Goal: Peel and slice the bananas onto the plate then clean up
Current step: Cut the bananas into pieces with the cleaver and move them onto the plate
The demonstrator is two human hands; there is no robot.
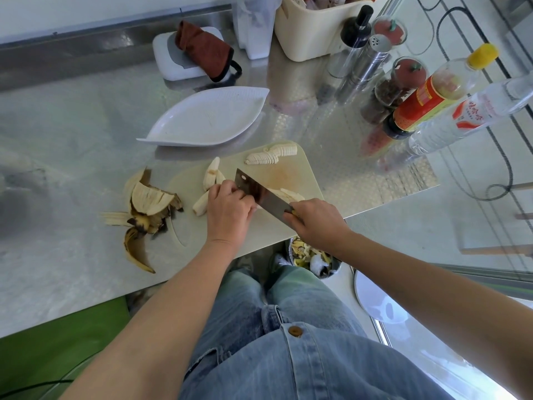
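While the person stood at a shiny metal desk (pixel 72 116), seen from above, both bare hands worked over a pale cutting board (pixel 288 171) at its near edge. The right hand (pixel 317 223) had its fingers wrapped tight round the handle of a cleaver (pixel 259 193), whose broad blade stood edge-down across the board. The left hand (pixel 227 209) sat just beside the blade's flat, its fingers curled down to steady a peeled banana piece (pixel 291 194), the far end of which showed past the blade. Two more peeled pieces (pixel 212 174) lay on the board just left of that hand, and a row of cut slices (pixel 272 154) – still lined up in a banana shape – rested at the board's far corner. Browned banana peels (pixel 147 209) were spread open on the board's left end and the desk beside it. A white leaf-shaped plate (pixel 207 119) stood just beyond the board, with no fruit on it. Farther back were a brown cloth (pixel 204 50) lying on a white box, a cream basket (pixel 311 33), and – to the right – a cluster of bottles and jars (pixel 403 82). Below the desk edge, by the person's jeans, a bin (pixel 311 255) held scraps.
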